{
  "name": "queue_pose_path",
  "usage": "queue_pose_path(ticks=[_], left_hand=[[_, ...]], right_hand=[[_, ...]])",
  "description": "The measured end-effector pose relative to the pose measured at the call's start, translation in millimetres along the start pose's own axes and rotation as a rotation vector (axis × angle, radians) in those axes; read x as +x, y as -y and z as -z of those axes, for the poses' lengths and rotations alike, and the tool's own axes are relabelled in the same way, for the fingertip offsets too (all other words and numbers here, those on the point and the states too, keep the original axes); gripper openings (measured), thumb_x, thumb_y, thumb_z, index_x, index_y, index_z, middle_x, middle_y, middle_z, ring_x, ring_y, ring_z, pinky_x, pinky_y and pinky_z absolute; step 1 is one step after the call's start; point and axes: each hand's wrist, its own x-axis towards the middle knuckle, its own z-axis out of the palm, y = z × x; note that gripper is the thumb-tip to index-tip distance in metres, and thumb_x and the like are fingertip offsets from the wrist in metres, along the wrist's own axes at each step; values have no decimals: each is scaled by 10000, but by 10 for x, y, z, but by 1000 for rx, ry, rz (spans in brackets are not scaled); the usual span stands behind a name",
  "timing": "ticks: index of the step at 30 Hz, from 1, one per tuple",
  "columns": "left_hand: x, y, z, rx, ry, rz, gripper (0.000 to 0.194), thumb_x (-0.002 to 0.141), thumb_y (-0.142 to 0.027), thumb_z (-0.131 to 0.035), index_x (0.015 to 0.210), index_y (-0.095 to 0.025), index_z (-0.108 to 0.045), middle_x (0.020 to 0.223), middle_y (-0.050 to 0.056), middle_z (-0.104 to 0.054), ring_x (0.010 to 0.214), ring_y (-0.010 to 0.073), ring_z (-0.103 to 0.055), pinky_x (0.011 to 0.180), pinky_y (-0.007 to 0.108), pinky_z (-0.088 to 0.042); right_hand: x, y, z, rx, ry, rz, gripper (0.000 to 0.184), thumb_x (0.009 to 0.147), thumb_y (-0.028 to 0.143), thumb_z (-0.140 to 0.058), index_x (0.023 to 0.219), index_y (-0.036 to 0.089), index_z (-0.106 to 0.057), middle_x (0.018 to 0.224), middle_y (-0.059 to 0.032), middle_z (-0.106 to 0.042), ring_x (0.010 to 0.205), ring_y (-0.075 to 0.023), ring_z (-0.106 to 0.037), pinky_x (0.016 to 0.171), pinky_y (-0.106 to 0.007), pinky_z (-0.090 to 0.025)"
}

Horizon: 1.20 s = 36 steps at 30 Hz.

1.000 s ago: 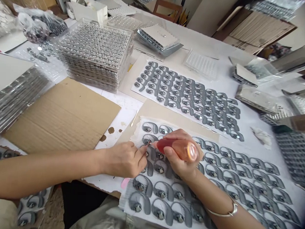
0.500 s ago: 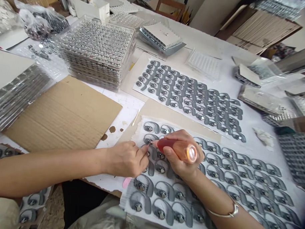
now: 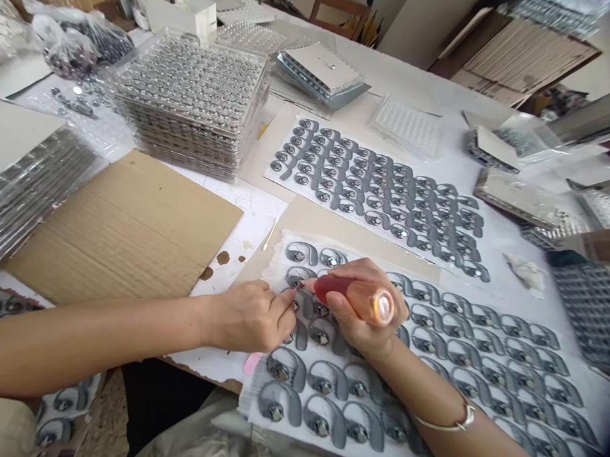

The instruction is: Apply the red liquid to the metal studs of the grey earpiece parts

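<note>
The orange bottle (image 3: 350, 297) is just right of the frame's centre, grasped in the right hand (image 3: 367, 314), its tip over the upper-left part of the near sheet of grey pieces (image 3: 461, 354). The left hand (image 3: 254, 317), fingers curled, reaches a fingertip beside that tip; whether it pinches anything, I cannot tell. Cardboard (image 3: 129, 229) lies at left, stacked trays (image 3: 189, 98) at upper left.

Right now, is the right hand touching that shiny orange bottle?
Touching. The head view shows the right hand with its fingers and thumb around the orange bottle.
</note>
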Motion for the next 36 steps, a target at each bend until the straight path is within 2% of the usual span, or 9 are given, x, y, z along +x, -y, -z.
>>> queue_pose_path(ticks=[19, 31, 36], left_hand=[[-9, 7, 4, -12, -4, 13, 127, 848, -82, -527, 821, -67, -650, 921, 200, -728, 608, 191, -675, 444, 284, -510], [-1, 18, 22, -13, -3, 13, 153, 847, -65, -507, 824, -70, -658, 938, 193, -728, 602, 188, -671, 441, 281, -501], [-7, 36, 36, -24, 21, 17, 163, 856, -46, -495, 868, -59, -657, 938, 178, -730, 609, 171, -670, 493, 280, -537]], right_hand=[[-7, -26, 10, -52, -39, -13, 147, 818, 297, -708, 913, 208, -639, 756, -33, -633, 620, -177, -591, 560, -336, -498], [-46, -37, 30, -32, -45, -34, 187, 799, 286, -720, 952, 218, -639, 756, -35, -625, 606, -186, -594, 537, -343, -498], [35, 7, 71, 11, -99, -10, 195, 795, 300, -720, 955, 213, -650, 737, -43, -640, 612, -192, -593, 518, -333, -499]])
